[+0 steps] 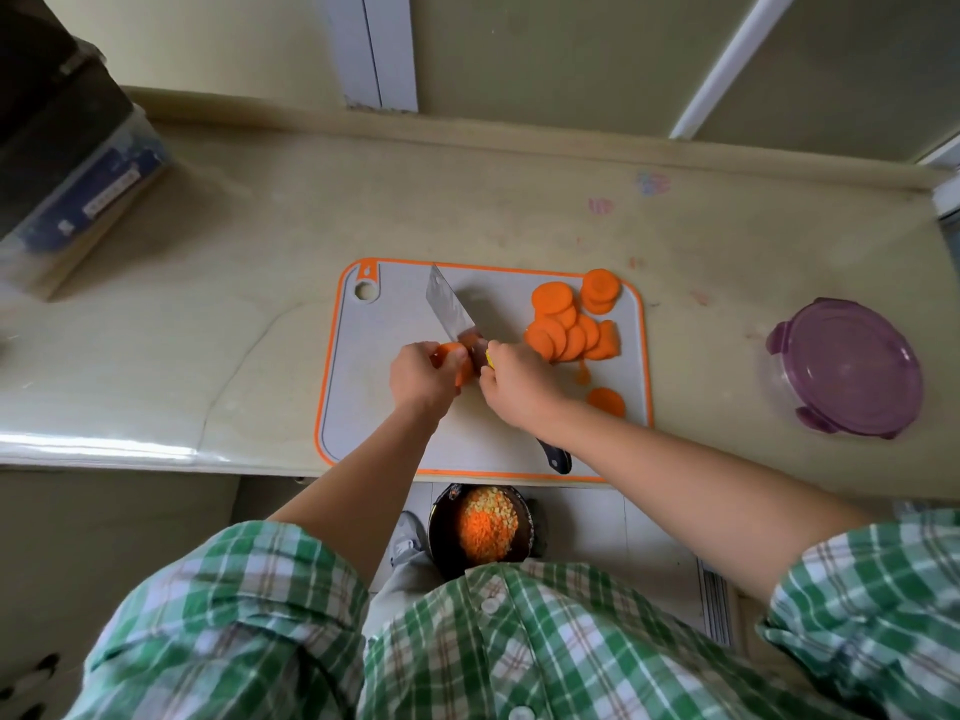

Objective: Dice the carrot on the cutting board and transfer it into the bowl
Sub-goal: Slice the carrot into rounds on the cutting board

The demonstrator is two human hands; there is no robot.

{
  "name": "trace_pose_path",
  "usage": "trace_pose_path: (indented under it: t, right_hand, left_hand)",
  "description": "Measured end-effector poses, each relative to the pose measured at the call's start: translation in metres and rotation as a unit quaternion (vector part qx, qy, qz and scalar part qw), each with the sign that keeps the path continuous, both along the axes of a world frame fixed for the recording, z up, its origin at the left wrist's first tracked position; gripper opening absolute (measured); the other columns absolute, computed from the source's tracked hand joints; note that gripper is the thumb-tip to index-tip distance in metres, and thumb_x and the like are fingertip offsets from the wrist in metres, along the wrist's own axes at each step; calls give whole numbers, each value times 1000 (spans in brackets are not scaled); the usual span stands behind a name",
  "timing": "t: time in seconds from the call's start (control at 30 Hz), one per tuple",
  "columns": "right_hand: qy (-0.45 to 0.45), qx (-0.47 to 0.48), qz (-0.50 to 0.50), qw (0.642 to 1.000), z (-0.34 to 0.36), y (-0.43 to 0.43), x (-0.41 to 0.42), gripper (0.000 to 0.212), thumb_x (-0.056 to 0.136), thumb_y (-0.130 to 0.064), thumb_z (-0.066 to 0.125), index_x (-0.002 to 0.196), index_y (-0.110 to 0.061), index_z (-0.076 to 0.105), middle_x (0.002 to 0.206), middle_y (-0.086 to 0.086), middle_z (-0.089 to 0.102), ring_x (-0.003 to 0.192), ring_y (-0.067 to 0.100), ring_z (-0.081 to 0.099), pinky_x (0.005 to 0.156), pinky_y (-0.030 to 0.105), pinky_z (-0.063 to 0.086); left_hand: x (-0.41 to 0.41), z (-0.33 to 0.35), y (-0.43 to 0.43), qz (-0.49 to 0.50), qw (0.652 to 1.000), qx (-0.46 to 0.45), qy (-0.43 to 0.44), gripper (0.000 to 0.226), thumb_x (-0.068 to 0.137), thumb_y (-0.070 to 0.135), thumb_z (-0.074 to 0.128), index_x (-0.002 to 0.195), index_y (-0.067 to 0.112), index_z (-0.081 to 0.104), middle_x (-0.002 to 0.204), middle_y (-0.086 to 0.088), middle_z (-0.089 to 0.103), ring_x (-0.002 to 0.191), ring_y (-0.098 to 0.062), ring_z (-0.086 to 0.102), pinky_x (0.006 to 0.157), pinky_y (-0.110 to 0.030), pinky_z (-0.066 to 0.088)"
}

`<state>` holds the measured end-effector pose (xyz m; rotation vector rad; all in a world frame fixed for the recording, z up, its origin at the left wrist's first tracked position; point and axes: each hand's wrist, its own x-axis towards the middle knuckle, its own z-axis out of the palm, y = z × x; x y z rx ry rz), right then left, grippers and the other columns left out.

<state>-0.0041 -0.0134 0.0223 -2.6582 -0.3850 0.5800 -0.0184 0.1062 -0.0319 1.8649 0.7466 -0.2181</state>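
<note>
Here, one board point(363, 407); left fingers point(422, 357) pinch carrot point(453, 350), right fingers point(500, 357) grip one knife point(449, 309).

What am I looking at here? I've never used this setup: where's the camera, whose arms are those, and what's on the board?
No machine here: a person works bare-handed, and the single picture comes from a camera on their head, looking down. The left hand holds a carrot piece on the cutting board. The right hand grips a knife, its blade at that piece. Round carrot slices lie piled on the board's right side. A dark bowl of diced bits sits below the counter's near edge. A purple-lidded container stands right of the board.
</note>
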Motion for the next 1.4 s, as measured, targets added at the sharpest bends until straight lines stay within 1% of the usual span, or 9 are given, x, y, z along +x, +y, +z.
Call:
trace_pose_path:
  t: [0.1, 0.27, 0.5, 0.7, 0.8, 1.0, 1.17, 1.3, 1.4]
  right_hand:
    - [-4, -1, -3, 1000, -7, 3, 2, 15, 94, -14, 45, 99, -5, 55, 96, 21, 64, 87, 38, 59, 60, 30, 31]
    - [-36, -9, 6, 999, -15, 1, -1, 16, 95, -15, 45, 98, -4, 56, 93, 20, 64, 86, 37, 60, 59, 32, 31]
    - [-59, -34, 44, 997, -12, -1, -2, 16, 98, -18, 42, 102, -6, 52, 95, 18, 64, 86, 35, 60, 58, 31, 30]
    - [-63, -72, 84, 992, 0, -13, -15, 14, 97, -11, 41, 105, -4, 50, 95, 17, 64, 85, 36, 61, 56, 31, 28]
    - [-42, -45, 62, 996, -9, -12, -13, 13, 98, -12, 41, 103, -3, 50, 93, 18, 63, 84, 36, 61, 57, 32, 32]
    - [-42, -32, 51, 997, -35, -2, -5, 6, 96, -10, 44, 97, -5, 49, 88, 20, 64, 80, 38, 62, 56, 33, 31]
    - [-69, -24, 46, 996, -46, 2, -1, 8, 97, -15, 43, 95, -8, 48, 82, 17, 64, 74, 38, 63, 53, 37, 41]
    - [-88, -15, 47, 995, -44, 2, 11, 17, 98, -23, 43, 96, -8, 50, 85, 19, 66, 79, 39, 62, 55, 35, 32]
    - [-97, 24, 21, 995, -40, -1, 25, 19, 96, -25, 47, 89, -8, 51, 80, 22, 64, 75, 41, 60, 54, 35, 27]
  left_hand:
    - [0, -2, 1, 4, 1000, -9, -1, 26, 90, 21, 64, 79, -2, 65, 66, -8, 58, 59, -24, 62, 66, -47, 59]
    - [-2, -3, 2, 0, 1000, -16, -7, 26, 91, 22, 64, 80, -2, 66, 70, -13, 62, 65, -27, 65, 67, -48, 59]
    - [-2, 2, 4, -7, 999, -38, -2, 27, 89, 20, 60, 75, -2, 67, 63, -12, 63, 65, -30, 67, 73, -48, 59]
    - [1, -4, 14, -21, 999, -22, -17, 45, 81, 44, 50, 68, 6, 71, 70, -13, 70, 74, -31, 69, 75, -49, 59]
    - [4, -2, 10, -20, 1000, -4, -13, 46, 86, 42, 53, 67, 3, 67, 70, -20, 67, 75, -39, 66, 73, -51, 57]
    - [12, 2, 11, -20, 1000, 3, 21, 49, 92, 38, 48, 71, -1, 68, 75, -22, 69, 76, -38, 67, 76, -49, 57]
    - [10, -4, 19, -23, 999, -30, 20, 56, 85, 52, 45, 66, 5, 70, 70, -15, 70, 73, -33, 69, 75, -50, 58]
    - [4, 6, 23, -43, 998, -50, -21, 37, 99, 28, 46, 81, 11, 73, 79, -6, 72, 76, -23, 70, 76, -40, 60]
    - [3, 11, 25, -1, 999, -37, -31, 29, 100, 18, 42, 107, 10, 69, 93, -8, 69, 75, -20, 68, 75, -42, 60]
